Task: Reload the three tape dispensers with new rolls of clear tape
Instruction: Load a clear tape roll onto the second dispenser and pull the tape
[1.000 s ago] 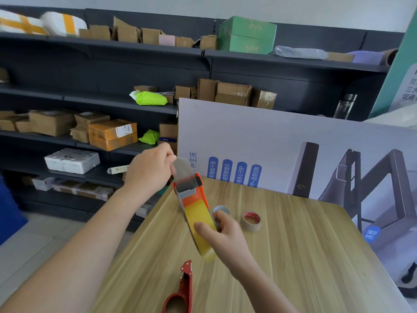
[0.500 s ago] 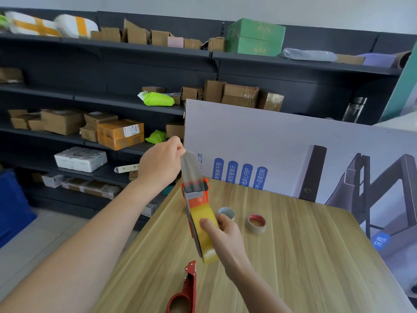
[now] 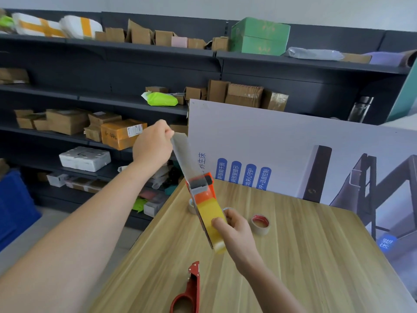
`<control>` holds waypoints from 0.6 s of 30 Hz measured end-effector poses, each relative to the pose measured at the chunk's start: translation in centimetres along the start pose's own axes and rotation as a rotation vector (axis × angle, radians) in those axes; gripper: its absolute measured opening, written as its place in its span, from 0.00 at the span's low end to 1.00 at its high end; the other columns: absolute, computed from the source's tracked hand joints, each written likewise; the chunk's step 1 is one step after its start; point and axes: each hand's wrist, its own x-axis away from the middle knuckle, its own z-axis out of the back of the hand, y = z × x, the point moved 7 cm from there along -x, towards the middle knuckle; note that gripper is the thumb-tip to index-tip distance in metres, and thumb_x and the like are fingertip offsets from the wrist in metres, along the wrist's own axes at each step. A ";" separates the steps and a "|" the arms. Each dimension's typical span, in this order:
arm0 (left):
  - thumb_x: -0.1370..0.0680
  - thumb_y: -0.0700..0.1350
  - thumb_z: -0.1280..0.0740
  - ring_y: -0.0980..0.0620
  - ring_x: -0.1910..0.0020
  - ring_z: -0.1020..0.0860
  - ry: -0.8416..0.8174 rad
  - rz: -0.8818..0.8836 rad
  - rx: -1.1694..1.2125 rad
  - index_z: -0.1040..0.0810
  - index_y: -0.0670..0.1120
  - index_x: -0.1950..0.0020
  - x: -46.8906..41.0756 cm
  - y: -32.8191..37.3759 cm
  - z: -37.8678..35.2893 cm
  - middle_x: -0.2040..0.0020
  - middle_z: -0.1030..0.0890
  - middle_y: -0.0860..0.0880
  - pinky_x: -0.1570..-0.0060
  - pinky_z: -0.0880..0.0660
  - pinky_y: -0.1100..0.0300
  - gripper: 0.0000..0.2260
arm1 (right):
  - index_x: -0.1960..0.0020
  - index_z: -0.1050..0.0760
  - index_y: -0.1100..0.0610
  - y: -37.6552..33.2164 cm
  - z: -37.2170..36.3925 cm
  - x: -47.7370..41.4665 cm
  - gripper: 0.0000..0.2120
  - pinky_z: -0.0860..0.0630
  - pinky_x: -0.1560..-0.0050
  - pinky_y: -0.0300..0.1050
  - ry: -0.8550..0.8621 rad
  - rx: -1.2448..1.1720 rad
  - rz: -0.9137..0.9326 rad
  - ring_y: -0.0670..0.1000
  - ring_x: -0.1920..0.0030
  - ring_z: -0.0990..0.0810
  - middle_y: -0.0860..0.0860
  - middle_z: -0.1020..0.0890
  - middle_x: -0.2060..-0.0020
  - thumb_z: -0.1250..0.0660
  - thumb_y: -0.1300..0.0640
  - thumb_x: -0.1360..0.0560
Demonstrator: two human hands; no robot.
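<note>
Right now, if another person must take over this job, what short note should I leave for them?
Left hand: pinches the free tape strip, drawn up from the orange dispenser.
Right hand: grips that dispenser by its yellowish roll, above the wooden table.
Done: this roll is mounted, tape through the roller.
Left: the red dispenser at the near edge looks empty; a red-core roll waits on the table. No third dispenser in view.

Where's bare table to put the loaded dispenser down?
Free: the wooden table right of the red-core roll, out to the leaning board; also the near-left strip beside the red dispenser. Crowded: the far-left corner, rolls behind the held dispenser.
</note>
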 end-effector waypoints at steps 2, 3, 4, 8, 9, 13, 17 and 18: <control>0.19 0.45 0.42 0.55 0.66 0.30 -0.060 -0.068 0.006 0.29 0.47 0.57 -0.2 0.8 -0.6 0.62 0.25 0.51 0.72 0.38 0.60 0.07 | 0.55 0.29 0.68 0.2 0.2 -0.3 0.23 0.33 0.66 0.40 0.014 0.001 -0.015 0.48 0.66 0.30 0.53 0.29 0.66 0.35 0.47 0.34; 0.19 0.45 0.42 0.55 0.66 0.29 -0.078 -0.090 0.003 0.29 0.48 0.57 -0.2 1.1 -0.8 0.62 0.25 0.51 0.72 0.38 0.60 0.08 | 0.53 0.27 0.67 0.2 0.3 -0.4 0.24 0.31 0.64 0.42 0.019 0.007 -0.017 0.48 0.65 0.28 0.56 0.27 0.65 0.33 0.45 0.31; 0.19 0.45 0.42 0.54 0.65 0.28 -0.082 -0.099 0.002 0.29 0.48 0.58 -0.3 1.1 -0.9 0.62 0.24 0.51 0.72 0.37 0.60 0.08 | 0.51 0.25 0.67 0.3 0.5 -0.5 0.25 0.29 0.62 0.44 0.030 0.020 -0.010 0.49 0.64 0.26 0.60 0.24 0.64 0.33 0.43 0.28; 0.19 0.44 0.42 0.48 0.59 0.26 -0.036 0.023 0.037 0.28 0.45 0.58 -1.3 -1.4 0.0 0.59 0.23 0.48 0.69 0.37 0.58 0.09 | 0.52 0.23 0.66 -0.3 1.5 -1.1 0.23 0.28 0.63 0.44 0.063 0.101 0.033 0.48 0.65 0.25 0.59 0.21 0.64 0.32 0.43 0.26; 0.19 0.44 0.41 0.48 0.58 0.26 -0.029 0.052 0.039 0.28 0.45 0.57 -1.4 -1.9 0.1 0.59 0.23 0.47 0.69 0.38 0.59 0.08 | 0.53 0.24 0.66 -0.5 1.6 -1.2 0.22 0.29 0.64 0.44 0.060 0.108 0.032 0.47 0.65 0.25 0.56 0.23 0.65 0.31 0.44 0.27; 0.19 0.44 0.42 0.47 0.59 0.23 -0.091 -0.001 0.110 0.27 0.46 0.58 -1.5 -1.1 -0.6 0.59 0.21 0.46 0.62 0.27 0.52 0.08 | 0.54 0.24 0.65 -0.4 2.0 -1.3 0.24 0.27 0.65 0.45 0.075 0.114 -0.020 0.50 0.66 0.25 0.55 0.23 0.65 0.34 0.43 0.33; 0.19 0.44 0.41 0.47 0.58 0.23 -0.075 0.024 0.097 0.27 0.46 0.58 -1.9 -1.7 -1.0 0.58 0.20 0.46 0.63 0.30 0.53 0.09 | 0.55 0.21 0.64 -0.7 2.5 -1.1 0.25 0.20 0.56 0.58 0.177 0.145 0.020 0.60 0.58 0.18 0.62 0.18 0.60 0.31 0.39 0.29; 0.19 0.44 0.42 0.47 0.58 0.24 -0.081 0.061 0.082 0.27 0.46 0.57 -1.9 -2.3 -1.2 0.57 0.20 0.45 0.63 0.31 0.53 0.08 | 0.56 0.21 0.63 -1.0 2.6 -1.0 0.25 0.20 0.57 0.59 0.190 0.160 0.035 0.59 0.58 0.18 0.61 0.18 0.61 0.31 0.39 0.30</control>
